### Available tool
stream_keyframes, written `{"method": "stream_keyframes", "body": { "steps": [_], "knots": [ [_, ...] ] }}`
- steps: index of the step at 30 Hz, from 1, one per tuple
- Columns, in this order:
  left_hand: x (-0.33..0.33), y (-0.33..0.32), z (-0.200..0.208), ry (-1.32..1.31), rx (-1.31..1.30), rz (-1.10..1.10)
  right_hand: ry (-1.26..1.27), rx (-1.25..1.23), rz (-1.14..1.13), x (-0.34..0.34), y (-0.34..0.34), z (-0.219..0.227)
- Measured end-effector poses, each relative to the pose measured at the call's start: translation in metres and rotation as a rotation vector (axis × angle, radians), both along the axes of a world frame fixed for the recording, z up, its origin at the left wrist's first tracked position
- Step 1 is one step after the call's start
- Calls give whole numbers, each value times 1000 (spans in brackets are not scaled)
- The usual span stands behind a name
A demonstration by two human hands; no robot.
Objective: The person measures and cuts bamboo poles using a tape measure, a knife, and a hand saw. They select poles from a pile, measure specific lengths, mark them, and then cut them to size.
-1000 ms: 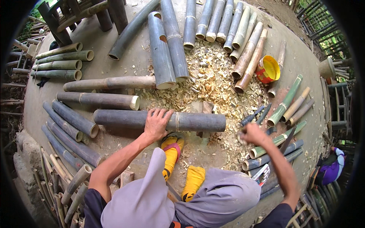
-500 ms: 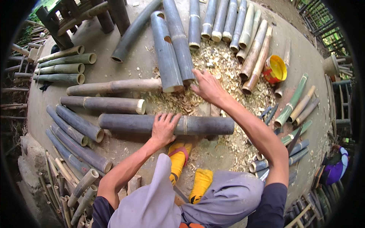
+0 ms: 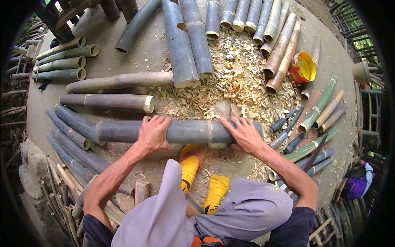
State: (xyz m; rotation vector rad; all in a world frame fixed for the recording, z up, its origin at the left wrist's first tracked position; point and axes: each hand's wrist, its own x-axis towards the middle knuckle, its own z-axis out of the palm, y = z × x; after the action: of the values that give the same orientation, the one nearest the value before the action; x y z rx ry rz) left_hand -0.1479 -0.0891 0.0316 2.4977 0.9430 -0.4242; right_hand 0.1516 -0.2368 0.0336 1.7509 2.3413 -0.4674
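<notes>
A thick, dark bamboo tube [image 3: 189, 132] lies crosswise in front of my feet, with a pale ring around it right of its middle. My left hand [image 3: 154, 132] is wrapped over its left part, fingers on the far side. Near the tube's right end, my right hand [image 3: 243, 134] grips it from above, thumb beside the ring. A wooden block [image 3: 235, 110] shows just behind the tube by my right fingers. Beyond it, a wide bamboo tube with a cut-out [image 3: 181, 53] lies alongside another dark bamboo tube [image 3: 197, 41].
Pale wood chips [image 3: 242, 70] cover the ground ahead. Dark-handled tools [image 3: 283, 120] and a long blade [image 3: 317, 153] lie at right. A red-and-yellow bucket [image 3: 303, 66] sits among bamboo lengths. Bamboo tubes [image 3: 111, 103] crowd the left. Another person [image 3: 358, 183] is at far right.
My right hand has come back from the far bamboo tubes onto the near tube. My left hand has slid left along it. The tube itself sits slightly farther left.
</notes>
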Motion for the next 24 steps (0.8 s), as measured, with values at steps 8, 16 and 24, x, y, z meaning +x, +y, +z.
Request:
{"method": "stream_keyframes", "body": {
  "steps": [8, 16, 24],
  "knots": [
    [64, 32, 87, -430, 372, -263, 599, 40, -417, 7, -60, 19],
    [54, 3, 24, -690, -205, 125, 895, 21, -940, 18, 33, 19],
    [32, -8, -9, -503, -408, 187, 712, 243, -978, 79, 155, -13]
  ]
}}
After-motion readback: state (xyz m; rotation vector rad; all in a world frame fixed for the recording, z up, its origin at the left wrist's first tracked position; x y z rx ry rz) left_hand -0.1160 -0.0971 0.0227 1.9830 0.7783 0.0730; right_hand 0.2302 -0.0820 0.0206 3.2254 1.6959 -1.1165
